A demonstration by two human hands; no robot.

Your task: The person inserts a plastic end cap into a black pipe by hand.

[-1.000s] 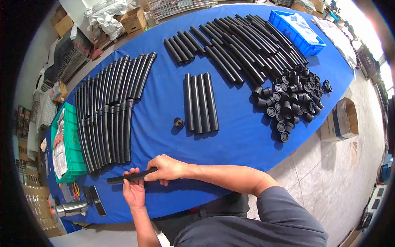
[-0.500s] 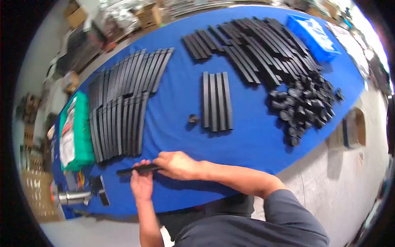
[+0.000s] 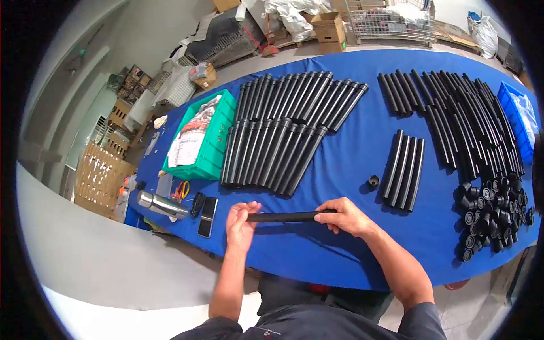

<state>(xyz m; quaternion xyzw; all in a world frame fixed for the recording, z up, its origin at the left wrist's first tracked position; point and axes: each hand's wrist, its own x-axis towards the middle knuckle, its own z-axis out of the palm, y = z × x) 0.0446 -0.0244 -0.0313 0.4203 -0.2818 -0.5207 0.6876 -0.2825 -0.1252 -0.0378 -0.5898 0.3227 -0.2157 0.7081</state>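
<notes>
A black tube point(image 3: 289, 217) lies level across the space between my hands, just over the near part of the blue cloth. Its left end rests against the thumb and fingers of my left hand point(image 3: 241, 228). At the other end, my right hand point(image 3: 347, 217) pinches the tube between thumb and fingers. Beyond my right hand, one black cap point(image 3: 373, 181) sits alone on the cloth, beside a short row of several black tubes point(image 3: 403, 173). Two rows of tubes with wider collared ends point(image 3: 277, 153) lie past my left hand.
A green crate point(image 3: 212, 156) with papers stands at the left, near a steel flask point(image 3: 161, 205), scissors point(image 3: 182, 190) and a phone point(image 3: 208, 217). At the right are a heap of black caps point(image 3: 493, 215), many loose tubes point(image 3: 464, 124) and a blue bin point(image 3: 518, 122).
My view has swung to the left. My hands have moved apart, the right one sliding to the tube's right end, so more of the tube shows between them.
</notes>
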